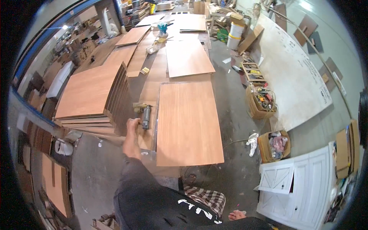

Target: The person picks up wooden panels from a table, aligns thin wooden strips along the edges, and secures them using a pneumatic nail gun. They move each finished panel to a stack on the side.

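My left hand [133, 124] reaches forward on the left side of the bench, its fingers closed at the near end of a nail gun [146, 116] with a dark magazine and a yellowish body. Just right of the tool, a wood-veneer panel [189, 124] lies flat, its near edge toward me. My right hand [237, 215] hangs low beside my body, away from the bench. Its fingers are loosely bent and apart, and nothing shows in them.
To the left stands a tall stack of veneer panels [90, 90]. More panels [188, 58] lie farther along the bench, near a teal-topped container [162, 27]. On the right are a box of tools [262, 100], a carton of rags [274, 146] and white cabinet doors [303, 188].
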Available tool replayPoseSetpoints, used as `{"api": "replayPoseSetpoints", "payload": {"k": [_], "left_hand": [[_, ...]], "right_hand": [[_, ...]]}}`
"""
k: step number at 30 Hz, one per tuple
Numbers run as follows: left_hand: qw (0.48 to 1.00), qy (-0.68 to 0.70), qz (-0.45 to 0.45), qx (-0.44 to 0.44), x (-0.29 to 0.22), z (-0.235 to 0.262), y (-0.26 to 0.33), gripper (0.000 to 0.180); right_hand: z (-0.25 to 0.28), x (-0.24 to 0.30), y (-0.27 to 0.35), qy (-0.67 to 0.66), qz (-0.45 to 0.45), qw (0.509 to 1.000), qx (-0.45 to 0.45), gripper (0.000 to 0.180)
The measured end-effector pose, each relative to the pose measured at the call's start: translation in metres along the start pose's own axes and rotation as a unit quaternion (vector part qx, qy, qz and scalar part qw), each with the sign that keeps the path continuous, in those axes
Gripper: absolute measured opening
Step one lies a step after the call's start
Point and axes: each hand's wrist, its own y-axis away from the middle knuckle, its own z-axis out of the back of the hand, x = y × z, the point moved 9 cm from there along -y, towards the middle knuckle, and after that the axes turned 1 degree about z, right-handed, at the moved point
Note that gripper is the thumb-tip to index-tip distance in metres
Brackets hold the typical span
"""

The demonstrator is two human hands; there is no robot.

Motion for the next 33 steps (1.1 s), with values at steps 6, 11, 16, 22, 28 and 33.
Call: {"api": "replayPoseSetpoints", "payload": {"k": [6, 11, 16, 22, 28, 33], "left_hand": [[0.995, -0.059, -0.022, -0.075, 0.002, 0.067, 0.041, 0.031], [0.980, 0.081, -0.111, -0.144, -0.064, 0.106, 0.213, 0.022], [0.975, 0.131, -0.087, -0.158, -0.158, 0.078, 0.442, 0.021], [0.928, 0.330, -0.098, -0.142, -0.268, -0.061, 0.607, 0.029], [0.924, 0.164, -0.304, -0.162, -0.362, -0.247, 0.641, 0.043], [0.917, 0.136, -0.375, -0.013, -0.422, -0.372, 0.643, 0.049]], "right_hand": [[0.012, 0.102, -0.104, 0.139, 0.075, 0.985, 0.072, 0.025], [0.003, 0.231, -0.167, 0.188, 0.215, 0.944, 0.165, 0.025], [-0.019, 0.371, -0.196, 0.246, 0.333, 0.876, 0.246, 0.024], [-0.145, 0.499, -0.055, 0.218, 0.415, 0.722, 0.508, 0.040], [-0.207, 0.559, -0.002, 0.082, 0.447, 0.728, 0.513, 0.082], [-0.209, 0.621, -0.132, 0.059, 0.377, 0.838, 0.389, 0.020]]}}
